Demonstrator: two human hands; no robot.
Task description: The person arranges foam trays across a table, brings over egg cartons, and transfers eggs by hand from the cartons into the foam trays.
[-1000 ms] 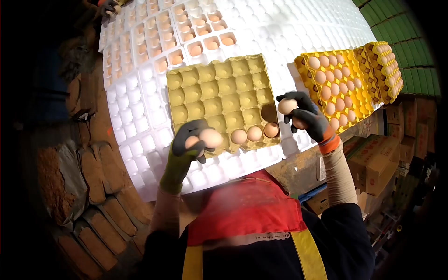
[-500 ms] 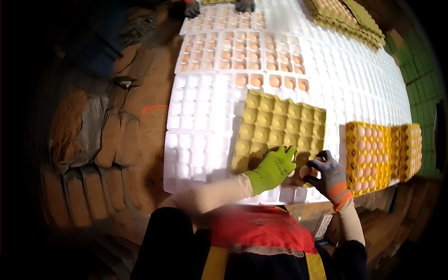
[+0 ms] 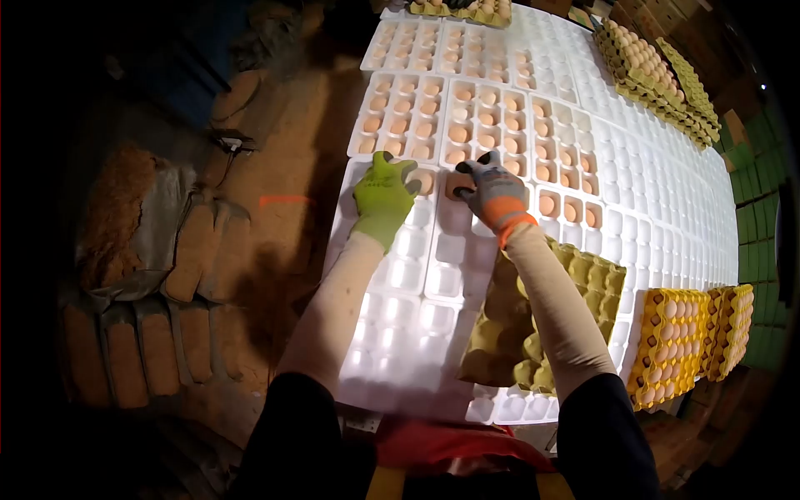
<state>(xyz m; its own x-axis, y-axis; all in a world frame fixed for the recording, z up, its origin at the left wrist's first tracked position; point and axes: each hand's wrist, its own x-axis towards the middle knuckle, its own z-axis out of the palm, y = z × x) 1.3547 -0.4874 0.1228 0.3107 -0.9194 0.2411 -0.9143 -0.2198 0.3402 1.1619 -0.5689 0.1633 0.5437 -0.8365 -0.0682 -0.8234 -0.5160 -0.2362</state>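
Observation:
My left hand, in a green glove, is over the top row of a white foam egg tray, its fingers curled against an egg. Just to the right, my right hand, in a grey glove with an orange cuff, has its thumb and fingertips around another egg at the neighbouring tray's top row. Parts of both eggs are hidden by the gloves. Under my right forearm lies an olive pulp egg tray, tilted across the white trays.
Farther up, white trays hold rows of eggs. Stacked pulp trays with eggs stand at the back right. Yellow trays of eggs are at the near right. Another person's dark glove shows partly behind a pulp tray at the top.
Both hands have moved forward and left from the pulp tray to the white trays, carrying eggs. The view has shifted, and the pulp tray now appears lower and farther right.

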